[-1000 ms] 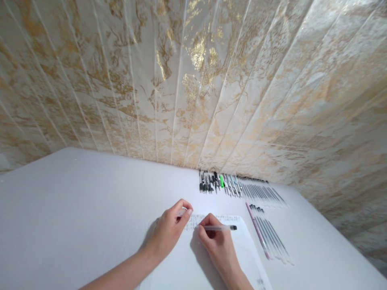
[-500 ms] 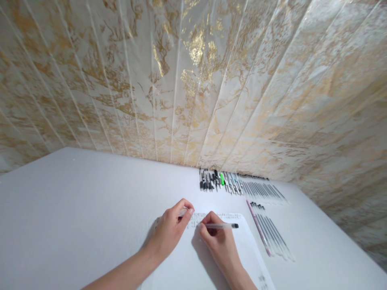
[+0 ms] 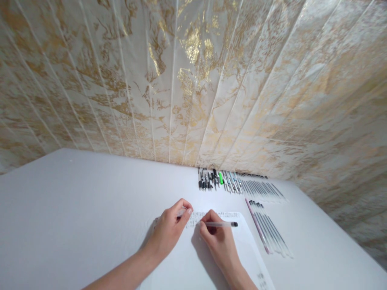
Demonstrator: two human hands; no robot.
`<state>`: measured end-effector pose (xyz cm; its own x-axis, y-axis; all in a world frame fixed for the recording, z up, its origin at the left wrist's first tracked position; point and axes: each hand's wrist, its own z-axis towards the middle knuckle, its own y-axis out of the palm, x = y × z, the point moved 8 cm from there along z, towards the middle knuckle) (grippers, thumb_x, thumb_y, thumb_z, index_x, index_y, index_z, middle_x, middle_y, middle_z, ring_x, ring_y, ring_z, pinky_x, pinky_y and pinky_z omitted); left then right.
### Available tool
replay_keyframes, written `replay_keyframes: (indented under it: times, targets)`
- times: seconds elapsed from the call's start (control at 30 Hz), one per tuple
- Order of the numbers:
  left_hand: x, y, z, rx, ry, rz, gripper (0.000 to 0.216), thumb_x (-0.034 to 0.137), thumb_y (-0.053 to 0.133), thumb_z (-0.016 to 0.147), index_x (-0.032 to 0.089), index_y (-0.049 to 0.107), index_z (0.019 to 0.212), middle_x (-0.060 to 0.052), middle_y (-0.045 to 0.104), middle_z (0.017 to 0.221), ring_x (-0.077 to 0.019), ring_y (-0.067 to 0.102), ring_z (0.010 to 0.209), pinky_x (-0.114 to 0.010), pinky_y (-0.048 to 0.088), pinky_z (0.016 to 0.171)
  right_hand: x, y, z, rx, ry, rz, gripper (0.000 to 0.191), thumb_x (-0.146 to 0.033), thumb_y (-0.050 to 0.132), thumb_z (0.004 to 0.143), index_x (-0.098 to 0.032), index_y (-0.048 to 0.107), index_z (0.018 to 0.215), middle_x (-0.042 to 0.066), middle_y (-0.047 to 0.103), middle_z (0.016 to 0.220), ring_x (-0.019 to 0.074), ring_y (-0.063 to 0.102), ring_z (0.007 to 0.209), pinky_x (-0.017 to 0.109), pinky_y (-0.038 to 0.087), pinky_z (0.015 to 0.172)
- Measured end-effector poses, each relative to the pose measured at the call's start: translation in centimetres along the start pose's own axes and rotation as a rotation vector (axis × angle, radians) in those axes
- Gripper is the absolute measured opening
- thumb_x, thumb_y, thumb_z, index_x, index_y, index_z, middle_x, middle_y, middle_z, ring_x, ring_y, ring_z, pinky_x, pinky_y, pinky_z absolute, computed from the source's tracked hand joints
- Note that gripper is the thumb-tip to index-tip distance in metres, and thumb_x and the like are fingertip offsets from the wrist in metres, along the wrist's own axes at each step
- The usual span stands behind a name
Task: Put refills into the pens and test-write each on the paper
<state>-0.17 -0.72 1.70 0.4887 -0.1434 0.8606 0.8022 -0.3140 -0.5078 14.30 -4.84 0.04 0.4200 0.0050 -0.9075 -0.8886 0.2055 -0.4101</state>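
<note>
My right hand (image 3: 218, 241) is closed around a clear pen with a black end (image 3: 222, 224), its tip down on a white sheet of paper (image 3: 242, 245) that carries lines of small writing near its top edge. My left hand (image 3: 168, 230) rests on the paper's left part, thumb and forefinger pinched on a small clear piece, perhaps the pen's cap (image 3: 182, 212). Both forearms come in from the bottom edge.
The white table (image 3: 75, 209) meets a gold-and-white marbled wall (image 3: 193, 80). A row of several pens (image 3: 238, 186) lies along the wall. A second row of clear pens with one pink pen (image 3: 267, 233) lies right of the paper.
The view has shifted slightly. Both hands stay almost in place on the paper, the pen still at the written lines.
</note>
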Motion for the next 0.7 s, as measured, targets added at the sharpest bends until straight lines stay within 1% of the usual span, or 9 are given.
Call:
replay_keyframes:
  times: [0.17, 0.47, 0.7]
  targets:
    - [0.11, 0.01, -0.04, -0.006, 0.002, -0.002, 0.02, 0.039, 0.04, 0.092, 0.025, 0.053, 0.085, 0.008, 0.051, 0.063, -0.0125, 0.047, 0.056, -0.02, 0.033, 0.057, -0.1, 0.06, -0.13, -0.006, 0.02, 0.043, 0.013, -0.024, 0.051, 0.076, -0.021, 0.046, 0.065, -0.006, 0.042, 0.054, 0.0119, 0.038, 0.052, 0.024, 0.03, 0.051]
    - [0.29, -0.09, 0.0, -0.008, 0.0, -0.007, 0.02, 0.038, 0.04, 0.092, 0.025, 0.053, 0.084, 0.008, 0.046, 0.059, -0.012, 0.043, 0.053, -0.02, 0.031, 0.055, -0.14, -0.13, -0.06, 0.017, 0.009, 0.039, 0.013, -0.025, 0.053, 0.075, -0.021, 0.047, 0.064, -0.006, 0.043, 0.054, 0.0119, 0.039, 0.052, 0.023, 0.03, 0.051]
    - [0.39, -0.09, -0.06, -0.007, 0.001, -0.012, 0.019, 0.037, 0.041, 0.091, 0.025, 0.053, 0.083, 0.008, 0.049, 0.062, -0.0121, 0.046, 0.055, -0.02, 0.032, 0.056, -0.29, 0.07, -0.14, -0.006, 0.025, 0.061, 0.011, -0.024, 0.053, 0.073, -0.02, 0.048, 0.064, -0.005, 0.045, 0.052, 0.0117, 0.039, 0.051, 0.023, 0.031, 0.049]
